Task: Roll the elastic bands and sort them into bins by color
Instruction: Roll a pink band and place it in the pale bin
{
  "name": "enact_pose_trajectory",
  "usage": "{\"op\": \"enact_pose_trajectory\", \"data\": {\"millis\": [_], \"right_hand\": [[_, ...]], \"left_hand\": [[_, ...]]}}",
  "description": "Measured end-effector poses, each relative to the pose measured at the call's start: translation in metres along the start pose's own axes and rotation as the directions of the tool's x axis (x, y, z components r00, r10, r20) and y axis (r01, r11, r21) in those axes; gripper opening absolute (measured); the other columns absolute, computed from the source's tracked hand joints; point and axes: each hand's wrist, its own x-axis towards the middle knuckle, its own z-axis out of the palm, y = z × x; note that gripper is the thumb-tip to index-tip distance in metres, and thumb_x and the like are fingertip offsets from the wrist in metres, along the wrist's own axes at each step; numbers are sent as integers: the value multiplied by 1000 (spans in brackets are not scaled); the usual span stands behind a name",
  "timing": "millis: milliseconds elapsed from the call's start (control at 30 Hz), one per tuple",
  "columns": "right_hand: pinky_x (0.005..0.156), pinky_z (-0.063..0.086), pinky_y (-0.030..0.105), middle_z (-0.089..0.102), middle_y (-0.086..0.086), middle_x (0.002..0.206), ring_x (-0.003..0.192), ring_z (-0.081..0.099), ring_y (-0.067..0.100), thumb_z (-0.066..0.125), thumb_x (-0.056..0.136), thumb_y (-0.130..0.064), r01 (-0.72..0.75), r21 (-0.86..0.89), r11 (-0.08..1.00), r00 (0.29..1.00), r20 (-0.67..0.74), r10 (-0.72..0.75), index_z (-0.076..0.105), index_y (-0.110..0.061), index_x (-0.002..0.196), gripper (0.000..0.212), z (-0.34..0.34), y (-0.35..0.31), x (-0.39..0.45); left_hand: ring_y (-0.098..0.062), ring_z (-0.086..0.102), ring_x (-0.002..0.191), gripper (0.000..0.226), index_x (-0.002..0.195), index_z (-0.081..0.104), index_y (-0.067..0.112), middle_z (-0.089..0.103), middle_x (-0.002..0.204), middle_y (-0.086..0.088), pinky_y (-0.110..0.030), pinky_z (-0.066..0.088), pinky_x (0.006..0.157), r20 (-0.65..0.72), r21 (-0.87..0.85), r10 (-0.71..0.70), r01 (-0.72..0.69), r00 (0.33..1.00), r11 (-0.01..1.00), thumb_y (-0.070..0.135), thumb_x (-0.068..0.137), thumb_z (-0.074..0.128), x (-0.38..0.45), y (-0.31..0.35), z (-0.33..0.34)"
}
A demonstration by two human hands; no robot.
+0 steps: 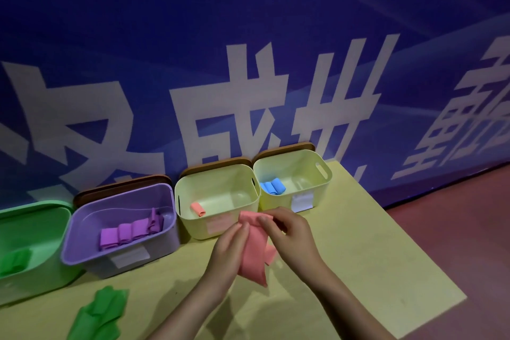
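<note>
Midway through the sorting, a person's left hand (231, 246) and right hand (289, 232) both pinched a pink elastic band (255, 251) held above the yellow desk (372, 257), its top end seemingly just starting to curl. Four bins stood against the wall: the green bin (36, 205) held at least one green piece, the purple bin (162, 232) about four purple rolls, the middle cream bin (218, 171) one pink roll (197, 209), the far cream bin (292, 157) two blue rolls (272, 187). Loose green bands (99, 315), number unclear, waited unrolled.
</note>
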Motion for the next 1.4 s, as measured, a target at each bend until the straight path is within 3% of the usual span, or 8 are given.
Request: {"op": "enact_pose_trajectory", "data": {"millis": [133, 333, 533, 667, 867, 967, 1067, 1400], "right_hand": [[69, 47, 21, 70, -14, 78, 76, 62, 3, 61, 91, -13, -90, 96, 991, 992, -79, 98, 69, -44, 73, 37, 0, -4, -7], [67, 41, 8, 65, -6, 84, 77, 60, 3, 62, 90, -28, 130, -101, 986, 970, -194, -148, 73, -26, 107, 20, 1, 3, -18], [70, 46, 20, 58, -1, 89, 80, 57, 13, 56, 93, -23, 366, -343, 865, 922, 7, -387, 68, -18, 119, 29, -16, 20, -22], [73, 46, 24, 56, 2, 96, 87, 55, 15, 53, 94, -24, 456, -401, 795, 890, 192, -414, 66, -16, 121, 31, -29, 22, -22], [85, 44, 16, 59, -5, 103, 98, 58, 9, 49, 93, -37, 105, -61, 993, 986, 136, -96, 65, -25, 122, 35, -36, 11, -29], [82, 49, 22, 69, -8, 98, 93, 62, 7, 60, 92, -24, -73, 61, 996, 995, 79, 68, 67, -35, 105, 19, -29, 3, -30], [72, 49, 23, 71, -5, 85, 81, 64, 13, 65, 88, -12, -96, 79, 992, 995, 37, 93, 70, -32, 85, 21, -25, -2, -30], [55, 36, 11, 59, -15, 59, 55, 48, -2, 65, 88, -7, -90, 150, 985, 996, 43, 84, 61, -15, 74, 16, -13, -10, -30]], "left_hand": [[-16, 55, 76, 25, 85, 67, 16, 64, 76, 0, -22, 42, 62, -17, 85, 54, -53, 998, 995, 14, 99, 46, 2, 1, 7], [-14, 59, 81, 30, 80, 66, 29, 66, 74, 13, -38, 46, 74, -32, 22, -22, 22, 999, 1000, 27, 100, 43, -7, 12, 17], [-18, 64, 78, 37, 76, 69, 27, 68, 85, -5, -29, 48, 54, 49, -41, -103, 105, 994, 994, 31, 99, 40, -3, 4, 16], [-12, 62, 75, 43, 71, 72, 28, 70, 79, 4, -33, 48, 65, 140, -9, -81, 83, 987, 996, 37, 99, 39, -4, -4, 14], [2, 57, 60, 29, 90, 68, 24, 66, 69, 12, -16, 39, 50, 137, 62, -17, 8, 990, 998, 26, 101, 41, -9, -5, 15], [-13, 67, 86, 25, 100, 69, 18, 73, 91, -1, -23, 50, 70, 187, 36, 19, -27, 982, 999, 24, 100, 45, -7, -1, 12], [-26, 66, 100, 24, 99, 74, 16, 73, 101, -9, -40, 49, 89, 188, 1, 39, -40, 981, 999, 31, 92, 56, -5, -1, 6], [-18, 62, 75, 24, 87, 67, 10, 66, 79, -1, -29, 48, 65, 134, 266, 356, -380, 925, 886, 28, 91, 50, -8, -5, 0]]}}
